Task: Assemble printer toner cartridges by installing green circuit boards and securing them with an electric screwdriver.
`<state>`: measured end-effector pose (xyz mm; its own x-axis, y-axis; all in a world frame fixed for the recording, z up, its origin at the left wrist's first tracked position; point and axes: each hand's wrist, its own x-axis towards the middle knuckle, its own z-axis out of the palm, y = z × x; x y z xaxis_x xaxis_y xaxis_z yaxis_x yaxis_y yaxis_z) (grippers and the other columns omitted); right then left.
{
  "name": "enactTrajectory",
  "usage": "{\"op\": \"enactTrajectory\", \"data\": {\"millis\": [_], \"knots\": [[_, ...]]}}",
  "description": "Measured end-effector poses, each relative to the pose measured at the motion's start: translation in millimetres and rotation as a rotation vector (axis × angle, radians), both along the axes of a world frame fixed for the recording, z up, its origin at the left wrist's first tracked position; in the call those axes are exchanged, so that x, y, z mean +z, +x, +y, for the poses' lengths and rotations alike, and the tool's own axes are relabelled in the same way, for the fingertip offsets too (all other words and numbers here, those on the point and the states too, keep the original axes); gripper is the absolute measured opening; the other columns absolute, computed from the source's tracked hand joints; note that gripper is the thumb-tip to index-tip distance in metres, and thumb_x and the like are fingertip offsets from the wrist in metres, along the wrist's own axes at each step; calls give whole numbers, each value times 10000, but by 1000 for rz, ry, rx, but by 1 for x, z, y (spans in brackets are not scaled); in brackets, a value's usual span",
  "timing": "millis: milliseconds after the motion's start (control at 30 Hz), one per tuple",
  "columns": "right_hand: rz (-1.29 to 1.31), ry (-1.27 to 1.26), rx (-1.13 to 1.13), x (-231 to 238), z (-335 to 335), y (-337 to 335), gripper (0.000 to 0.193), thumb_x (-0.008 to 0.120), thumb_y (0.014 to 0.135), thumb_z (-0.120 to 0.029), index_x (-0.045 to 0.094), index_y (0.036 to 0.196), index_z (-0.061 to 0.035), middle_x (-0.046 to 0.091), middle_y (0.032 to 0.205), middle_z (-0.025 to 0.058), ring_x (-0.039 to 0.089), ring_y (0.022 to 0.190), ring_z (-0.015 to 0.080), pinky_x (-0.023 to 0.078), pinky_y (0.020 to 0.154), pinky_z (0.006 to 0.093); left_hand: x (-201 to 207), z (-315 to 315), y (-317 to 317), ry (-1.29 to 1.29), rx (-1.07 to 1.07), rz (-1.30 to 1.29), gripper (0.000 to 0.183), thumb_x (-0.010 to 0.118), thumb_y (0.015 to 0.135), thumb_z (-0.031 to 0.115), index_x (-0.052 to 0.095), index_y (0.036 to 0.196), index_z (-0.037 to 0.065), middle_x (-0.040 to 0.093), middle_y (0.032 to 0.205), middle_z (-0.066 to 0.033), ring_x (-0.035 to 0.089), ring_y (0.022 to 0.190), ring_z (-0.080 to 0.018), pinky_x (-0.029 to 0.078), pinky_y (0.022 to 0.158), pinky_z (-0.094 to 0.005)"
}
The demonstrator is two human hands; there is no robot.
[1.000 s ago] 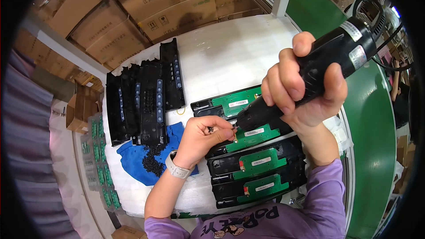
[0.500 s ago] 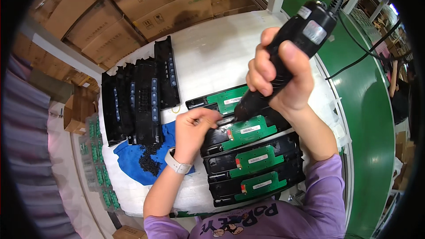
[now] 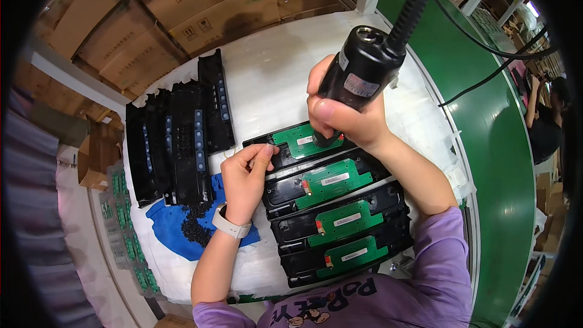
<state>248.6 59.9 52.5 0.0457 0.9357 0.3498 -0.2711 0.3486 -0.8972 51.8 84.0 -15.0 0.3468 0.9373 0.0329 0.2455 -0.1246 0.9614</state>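
Note:
My right hand (image 3: pixel 352 109) is wrapped round a black corded electric screwdriver (image 3: pixel 364 64), its tip pointing down at the farthest black plastic panel. On that panel lies a green circuit board (image 3: pixel 297 140), partly covered by the tool and hand. My left hand (image 3: pixel 244 177) is closed in a pinch over the left end of the same panel; whatever is between the fingertips is too small to make out. Nearer to me, more black panels (image 3: pixel 282 228) lie in a row, each bearing a green board (image 3: pixel 337 183) with a white label and a small red part.
A blue cloth (image 3: pixel 173 231) with a heap of small black screws (image 3: pixel 195 225) lies left of my left forearm. Behind it stand several black panels (image 3: pixel 188 140) with blue buttons. Cardboard boxes (image 3: pixel 212 6) line the far side. A black cable (image 3: pixel 486 85) hangs at right; another person (image 3: pixel 546 121) is beyond.
The screwdriver has swung more upright, moving left and over the farthest panel. My left hand, still pinched, has shifted slightly left and away from me. The whole view has shifted a little.

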Motion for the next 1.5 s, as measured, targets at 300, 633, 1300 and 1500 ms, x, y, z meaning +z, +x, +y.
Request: {"op": "enactTrajectory", "data": {"millis": [300, 633, 1300, 1500], "knots": [[-233, 114, 25, 0, 0, -8, 195, 688, 650, -26, 542, 780, -30, 541, 724, 19, 510, 627, 71, 415, 567, 204, -6, 4, 2, 216, -41, 152, 226, 625, 822, 170, 594, 671, 6, 485, 493, -11, 384, 447, -58, 295, 429, -229], [72, 46, 77, 9, -9, 3, 278, 590, 787, -199, 461, 966, -31, 469, 587, 26, 434, 426, 111, 376, 443, 259, 11, -4, -2, -175, -92, -134, 200, 554, 887, 156, 641, 837, -18, 575, 651, 10, 425, 525, -11, 293, 454, -162], [346, 90, 76, 21, -20, -4, 316, 490, 848, -350, 440, 974, -65, 445, 574, 6, 401, 390, 112, 393, 466, 293, 18, -18, 1, -365, -369, -245, 75, 674, 743, -30, 637, 809, -34, 646, 762, -62, 576, 650, -56, 441, 579, -159], [364, 70, 25, 24, -23, -8, 310, 472, 860, -349, 447, 987, -67, 435, 568, 1, 400, 392, 109, 395, 465, 295, 26, -15, -1, -371, -419, -165, 74, 686, 732, -30, 640, 790, -27, 642, 743, -52, 573, 654, -51, 443, 579, -160]]}}
